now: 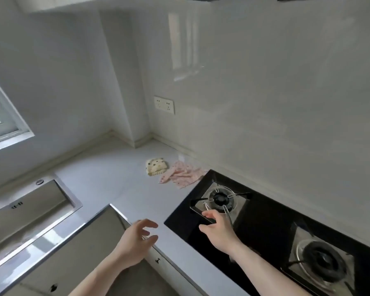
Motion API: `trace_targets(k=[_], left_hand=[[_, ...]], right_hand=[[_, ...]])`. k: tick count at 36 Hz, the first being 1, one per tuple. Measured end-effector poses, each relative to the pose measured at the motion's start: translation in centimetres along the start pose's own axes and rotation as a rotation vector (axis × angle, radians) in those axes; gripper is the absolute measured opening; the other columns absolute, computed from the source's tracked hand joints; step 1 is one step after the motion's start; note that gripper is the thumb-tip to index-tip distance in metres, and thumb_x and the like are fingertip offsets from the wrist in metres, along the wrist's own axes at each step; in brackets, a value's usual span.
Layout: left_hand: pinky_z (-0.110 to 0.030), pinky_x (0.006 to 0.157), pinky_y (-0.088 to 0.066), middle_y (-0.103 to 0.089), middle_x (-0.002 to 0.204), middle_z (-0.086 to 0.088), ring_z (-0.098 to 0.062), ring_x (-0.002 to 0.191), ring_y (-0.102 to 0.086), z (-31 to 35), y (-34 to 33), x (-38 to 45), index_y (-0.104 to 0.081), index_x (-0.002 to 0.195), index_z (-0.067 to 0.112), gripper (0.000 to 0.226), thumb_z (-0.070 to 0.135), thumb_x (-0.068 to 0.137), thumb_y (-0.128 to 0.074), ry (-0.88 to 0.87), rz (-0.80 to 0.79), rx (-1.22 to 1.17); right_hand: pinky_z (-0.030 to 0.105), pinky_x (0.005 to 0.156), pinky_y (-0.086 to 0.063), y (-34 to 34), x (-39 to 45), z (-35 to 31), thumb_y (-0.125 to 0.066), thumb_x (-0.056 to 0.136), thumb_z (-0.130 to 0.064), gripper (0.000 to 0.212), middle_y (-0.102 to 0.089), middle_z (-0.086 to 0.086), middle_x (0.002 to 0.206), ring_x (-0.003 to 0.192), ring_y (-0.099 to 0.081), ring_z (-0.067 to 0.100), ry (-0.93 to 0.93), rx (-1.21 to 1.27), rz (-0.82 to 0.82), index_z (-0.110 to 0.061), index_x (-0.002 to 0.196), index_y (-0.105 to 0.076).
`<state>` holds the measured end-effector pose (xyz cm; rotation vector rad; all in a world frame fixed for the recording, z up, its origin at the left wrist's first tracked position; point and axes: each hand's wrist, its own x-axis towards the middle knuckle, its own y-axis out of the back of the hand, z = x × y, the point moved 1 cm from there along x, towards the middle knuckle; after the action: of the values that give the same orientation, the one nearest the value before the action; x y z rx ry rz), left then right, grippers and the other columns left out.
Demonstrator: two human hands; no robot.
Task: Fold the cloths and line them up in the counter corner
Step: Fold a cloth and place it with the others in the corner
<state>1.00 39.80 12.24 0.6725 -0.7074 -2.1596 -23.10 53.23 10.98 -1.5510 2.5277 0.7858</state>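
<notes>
A cream cloth with dark dots (156,166) lies folded small on the white counter (120,180), near the back wall. Right beside it a pink patterned cloth (183,175) lies spread and crumpled, its far corner touching the hob's edge. My left hand (137,240) hovers over the counter's front edge, fingers loosely spread, holding nothing. My right hand (217,228) hangs over the hob's near-left part, fingers relaxed and empty. Both hands are well short of the cloths.
A black glass gas hob (263,231) with two burners fills the right. Steel sink basins (30,208) sit at the left. The counter corner (137,144) lies behind the cloths, a wall socket (163,104) above it. A window (0,116) is at the far left.
</notes>
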Motion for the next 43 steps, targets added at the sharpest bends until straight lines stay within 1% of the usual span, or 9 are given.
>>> trace_targets(k=[6, 11, 16, 22, 26, 29, 33, 38, 43], left_hand=[[-0.022, 0.087, -0.051, -0.061, 0.111, 0.011, 0.000, 0.099, -0.063, -3.6, 4.6, 4.2, -0.064, 0.107, 0.040, 0.022, 0.026, 0.090, -0.068, 0.082, 0.051, 0.052], [-0.017, 0.080, -0.049, -0.055, 0.119, 0.015, -0.002, 0.102, -0.062, -5.8, 6.0, 8.3, -0.060, 0.105, 0.043, 0.019, 0.029, 0.092, -0.067, 0.074, -0.017, 0.133], [-0.016, 0.082, -0.048, -0.050, 0.128, 0.012, -0.004, 0.107, -0.057, -6.5, 7.5, 14.5, -0.058, 0.108, 0.041, 0.019, 0.029, 0.095, -0.066, 0.007, -0.090, 0.212], [-0.020, 0.089, -0.050, -0.045, 0.131, 0.010, -0.007, 0.109, -0.056, -7.6, 8.0, 21.8, -0.055, 0.109, 0.042, 0.020, 0.030, 0.095, -0.064, -0.134, -0.250, 0.301], [-0.024, 0.102, -0.046, -0.043, 0.140, 0.010, -0.011, 0.119, -0.055, -9.6, 8.8, 27.5, -0.056, 0.117, 0.040, 0.026, 0.032, 0.094, -0.063, -0.242, -0.347, 0.398], [-0.024, 0.109, -0.038, -0.039, 0.147, 0.005, -0.016, 0.130, -0.049, -11.2, 8.8, 30.9, -0.056, 0.130, 0.030, 0.038, 0.029, 0.093, -0.061, -0.295, -0.385, 0.466], [-0.029, 0.111, -0.038, -0.029, 0.156, 0.003, -0.019, 0.139, -0.041, -13.5, 8.1, 33.5, -0.053, 0.137, 0.029, 0.045, 0.027, 0.092, -0.059, -0.303, -0.438, 0.523], [-0.037, 0.115, -0.037, -0.019, 0.162, 0.000, -0.026, 0.143, -0.034, -14.3, 6.5, 36.9, -0.050, 0.143, 0.030, 0.054, 0.027, 0.090, -0.058, -0.334, -0.436, 0.573], [-0.042, 0.117, -0.033, -0.006, 0.168, 0.004, -0.026, 0.148, -0.023, -14.9, 3.6, 40.3, -0.044, 0.145, 0.036, 0.061, 0.044, 0.087, -0.060, -0.438, -0.383, 0.576]], right_hand=[[0.011, 0.067, -0.043, -3.3, 5.7, -2.8, -0.066, 0.092, -0.027, 0.038, -0.054, -0.010, 0.127, 0.095, -0.063, 0.002, 0.021, -0.052, -0.074, -0.032, 0.128, -0.054], [0.014, 0.072, -0.047, -5.5, 8.4, -3.2, -0.065, 0.091, -0.031, 0.036, -0.057, -0.007, 0.121, 0.096, -0.064, 0.006, -0.001, -0.069, -0.093, -0.037, 0.125, -0.053], [0.015, 0.077, -0.048, -7.0, 11.1, -3.6, -0.066, 0.091, -0.030, 0.038, -0.049, -0.016, 0.131, 0.105, -0.061, 0.001, -0.011, -0.041, -0.016, -0.038, 0.126, -0.053], [0.022, 0.090, -0.050, -9.8, 13.1, -3.6, -0.068, 0.091, -0.028, 0.035, -0.050, -0.017, 0.129, 0.105, -0.061, 0.002, -0.081, 0.006, 0.160, -0.040, 0.121, -0.055], [0.022, 0.089, -0.050, -13.6, 15.5, -3.9, -0.068, 0.091, -0.028, 0.033, -0.051, -0.020, 0.127, 0.104, -0.060, 0.000, -0.122, 0.033, 0.297, -0.042, 0.117, -0.055], [0.021, 0.086, -0.051, -15.8, 17.4, -4.4, -0.068, 0.091, -0.030, 0.031, -0.049, -0.023, 0.124, 0.106, -0.057, -0.001, -0.151, 0.022, 0.326, -0.043, 0.116, -0.055], [0.018, 0.082, -0.047, -18.1, 19.4, -4.3, -0.068, 0.091, -0.031, 0.031, -0.049, -0.024, 0.124, 0.106, -0.056, -0.002, -0.174, -0.028, 0.354, -0.042, 0.118, -0.056], [0.018, 0.092, -0.041, -19.8, 21.9, -3.3, -0.063, 0.094, -0.025, 0.033, -0.047, -0.023, 0.124, 0.116, -0.051, -0.001, -0.171, -0.147, 0.369, -0.035, 0.125, -0.054], [0.018, 0.104, -0.032, -20.9, 24.1, -0.3, -0.063, 0.095, -0.029, 0.034, -0.038, -0.028, 0.128, 0.129, -0.041, -0.001, -0.132, -0.356, 0.383, -0.038, 0.126, -0.049]])
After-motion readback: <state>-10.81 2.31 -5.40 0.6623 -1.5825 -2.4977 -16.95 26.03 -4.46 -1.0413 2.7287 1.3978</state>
